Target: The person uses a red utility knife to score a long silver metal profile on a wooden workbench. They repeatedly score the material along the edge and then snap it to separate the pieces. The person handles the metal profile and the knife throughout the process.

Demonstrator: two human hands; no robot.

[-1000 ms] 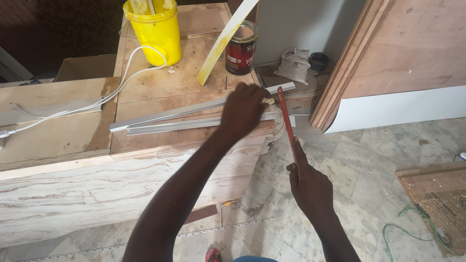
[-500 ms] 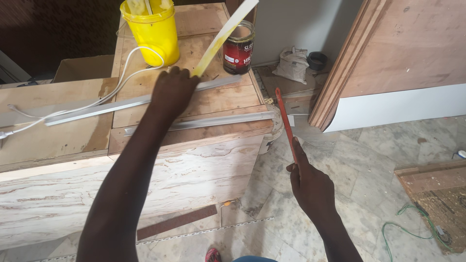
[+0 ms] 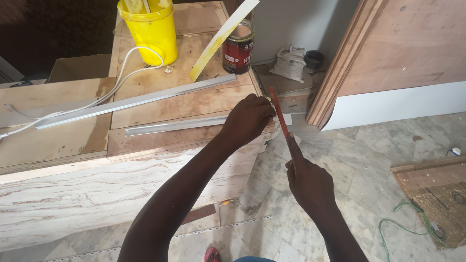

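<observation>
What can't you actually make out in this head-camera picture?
- Near end of the short metal strip: covered by the left hand.
- Tip of the red tool in the right hand: hidden behind the left hand.
- Contents of the yellow bucket: cut off by the top edge.
- Far end of the white cable: runs off the left edge.

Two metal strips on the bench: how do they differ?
The far strip is longer, lies slanted across both plywood boards, and no hand touches it. The near strip is shorter, lies nearly level by the bench edge, and the left hand presses its right end. Both are thin, pale grey metal.
</observation>
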